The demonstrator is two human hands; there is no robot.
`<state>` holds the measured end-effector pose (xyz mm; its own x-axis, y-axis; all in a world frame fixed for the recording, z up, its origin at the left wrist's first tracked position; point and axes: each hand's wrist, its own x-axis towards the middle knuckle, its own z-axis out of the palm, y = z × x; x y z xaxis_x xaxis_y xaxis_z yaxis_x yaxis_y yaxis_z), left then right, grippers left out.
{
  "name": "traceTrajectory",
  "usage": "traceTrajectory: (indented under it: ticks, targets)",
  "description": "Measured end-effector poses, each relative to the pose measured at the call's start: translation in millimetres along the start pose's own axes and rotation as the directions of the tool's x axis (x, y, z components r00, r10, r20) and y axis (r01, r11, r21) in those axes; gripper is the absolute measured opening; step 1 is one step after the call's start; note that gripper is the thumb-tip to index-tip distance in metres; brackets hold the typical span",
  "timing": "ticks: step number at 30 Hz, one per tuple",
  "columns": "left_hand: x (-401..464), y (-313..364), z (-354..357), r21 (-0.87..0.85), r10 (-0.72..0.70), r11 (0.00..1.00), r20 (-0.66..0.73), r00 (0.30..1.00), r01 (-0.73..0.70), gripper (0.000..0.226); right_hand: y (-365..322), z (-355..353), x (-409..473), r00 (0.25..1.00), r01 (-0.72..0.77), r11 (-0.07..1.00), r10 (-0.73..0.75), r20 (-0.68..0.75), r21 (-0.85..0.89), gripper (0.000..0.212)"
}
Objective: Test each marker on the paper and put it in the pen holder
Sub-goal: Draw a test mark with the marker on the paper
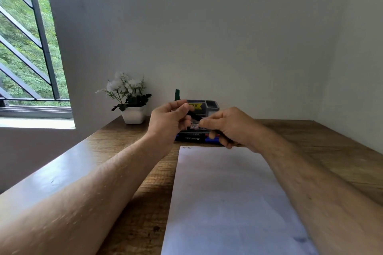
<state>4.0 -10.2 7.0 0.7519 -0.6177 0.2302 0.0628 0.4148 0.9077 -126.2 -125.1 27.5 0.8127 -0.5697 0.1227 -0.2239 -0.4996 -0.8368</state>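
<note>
At the centre of the frame both hands meet above the far end of the brown wooden table [323, 143]. The left hand [169, 119] pinches one end of a slim black marker [194, 115] between thumb and curled fingers, and the right hand [228, 127] wraps its curled fingers round the other end, so the marker slants down from left to right between them, held in the air. Just behind the hands, against the pale wall, stands a grey plastic pen holder [209, 106] with a yellow label; a dark green marker [177, 95] pokes up from its left side. Blue markers [211, 140] lie on the table in front of the holder, partly hidden by the right hand. A long white sheet of paper [228, 203] runs from below the hands to the bottom edge of the frame. Left of the holder sits a white pot of white flowers [132, 109].
</note>
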Motion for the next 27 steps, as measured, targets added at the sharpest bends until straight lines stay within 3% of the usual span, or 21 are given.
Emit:
traceTrajectory:
  ticks: [3,11,21,24,27]
  targets:
    - [-5,1,7,-0.001,0.02,1.0,0.114,0.993,-0.02,0.018,-4,6,-4,0.993,0.044,0.999,-0.046,0.11,0.019,0.024]
    - [-7,4,8,-0.097,0.081,0.993,0.21,0.974,-0.062,0.029,-6,7,-3,0.999,0.004,0.979,-0.011,0.032,0.203,0.025]
    - [-7,6,9,-0.137,0.085,0.988,0.15,0.985,-0.064,0.017,-7,9,-4,0.955,0.197,0.957,-0.237,-0.178,-0.213,0.041]
    - [-6,9,10,-0.142,0.134,0.983,0.135,0.982,-0.114,0.02,-8,7,-5,0.933,0.197,0.949,-0.258,-0.25,-0.245,0.046]
    - [-2,14,11,-0.137,0.201,0.971,0.028,0.979,-0.196,0.026,-7,8,-5,0.935,0.18,0.961,-0.234,-0.268,-0.211,0.045]
